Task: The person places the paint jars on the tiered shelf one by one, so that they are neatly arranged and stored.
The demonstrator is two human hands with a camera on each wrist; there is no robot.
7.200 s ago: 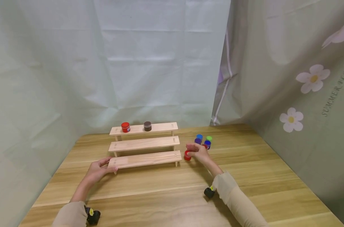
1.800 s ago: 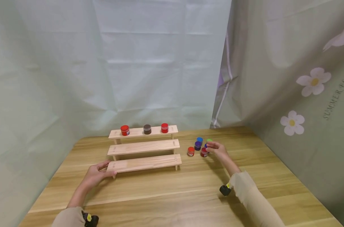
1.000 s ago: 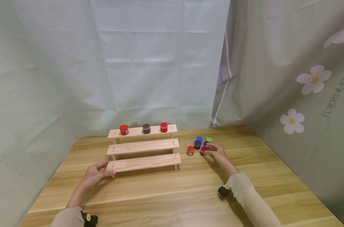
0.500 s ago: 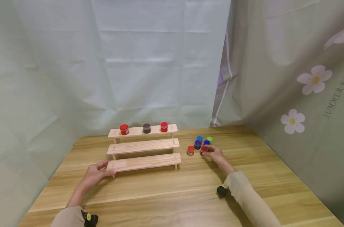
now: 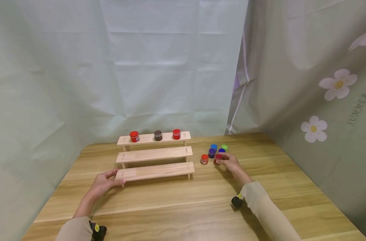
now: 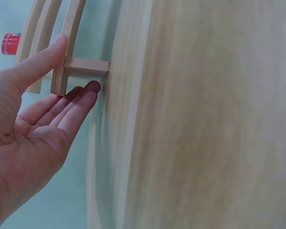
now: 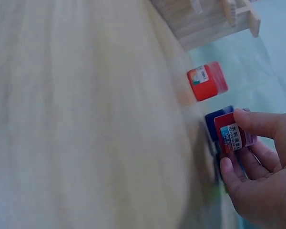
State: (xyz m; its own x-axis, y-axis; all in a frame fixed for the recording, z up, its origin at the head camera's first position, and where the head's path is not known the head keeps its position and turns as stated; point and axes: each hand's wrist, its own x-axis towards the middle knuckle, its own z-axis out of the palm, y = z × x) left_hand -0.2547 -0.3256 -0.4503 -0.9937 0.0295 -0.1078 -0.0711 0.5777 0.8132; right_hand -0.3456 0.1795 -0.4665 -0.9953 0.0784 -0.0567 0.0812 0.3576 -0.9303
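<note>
A three-tier wooden display rack (image 5: 156,170) stands at the left. My left hand (image 5: 102,183) holds the left end of its lowest shelf; in the left wrist view, the thumb lies on the shelf's edge and the other fingers reach round its end. To the right of the rack, my right hand (image 5: 231,164) pinches a dark red paint jar (image 7: 230,132) between thumb and fingers. Whether that jar touches the table is hard to tell. An orange-red paint jar (image 5: 204,159) stands just left of it. Purple (image 5: 211,153) and dark blue (image 5: 221,151) jars stand close behind.
Along the top shelf sit a red jar (image 5: 134,136), a dark brown jar (image 5: 158,135) and another red jar (image 5: 176,134). Light blue (image 5: 214,147) and green (image 5: 224,147) jars stand farther back on the wooden table (image 5: 171,214). Curtains (image 5: 171,67) enclose the back and sides.
A third jar, red, now stands at the right of the top shelf. My right hand came to the dark red jar and its fingers closed round it. My left hand stayed on the rack.
</note>
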